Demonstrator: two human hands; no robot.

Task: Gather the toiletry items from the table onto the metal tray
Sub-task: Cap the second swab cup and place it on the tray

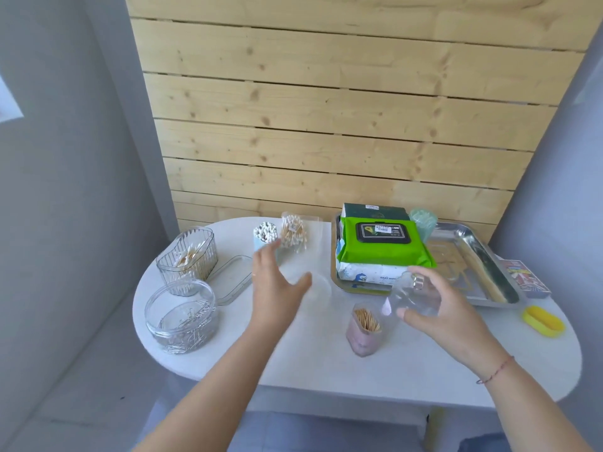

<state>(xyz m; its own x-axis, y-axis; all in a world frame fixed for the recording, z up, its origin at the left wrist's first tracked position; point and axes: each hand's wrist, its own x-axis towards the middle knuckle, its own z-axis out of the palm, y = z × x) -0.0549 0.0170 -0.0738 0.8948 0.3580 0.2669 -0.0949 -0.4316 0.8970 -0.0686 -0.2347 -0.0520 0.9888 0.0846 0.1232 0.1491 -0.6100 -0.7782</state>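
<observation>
The metal tray (476, 252) lies at the table's back right. On its left half sit a green wipes pack (381, 252) stacked on a white wipes pack (365, 274), a dark green box (375, 210) and a pale green cup (423, 220). My right hand (437, 314) grips a clear plastic lid (412, 296) just above an open pink jar of toothpicks (364, 331). My left hand (277, 285), blurred, hovers with its fingers spread and nothing in it. It is in front of a blue cup of cotton swabs (266, 234) and a clear pack of wooden-stick swabs (293, 234).
At the table's left stand a ribbed clear box of swabs (187, 256), its loose lid (233, 278) and a round clear tub of paper clips (181, 318). A yellow item (543, 321) and a card box (522, 275) lie right of the tray. A wooden wall stands behind.
</observation>
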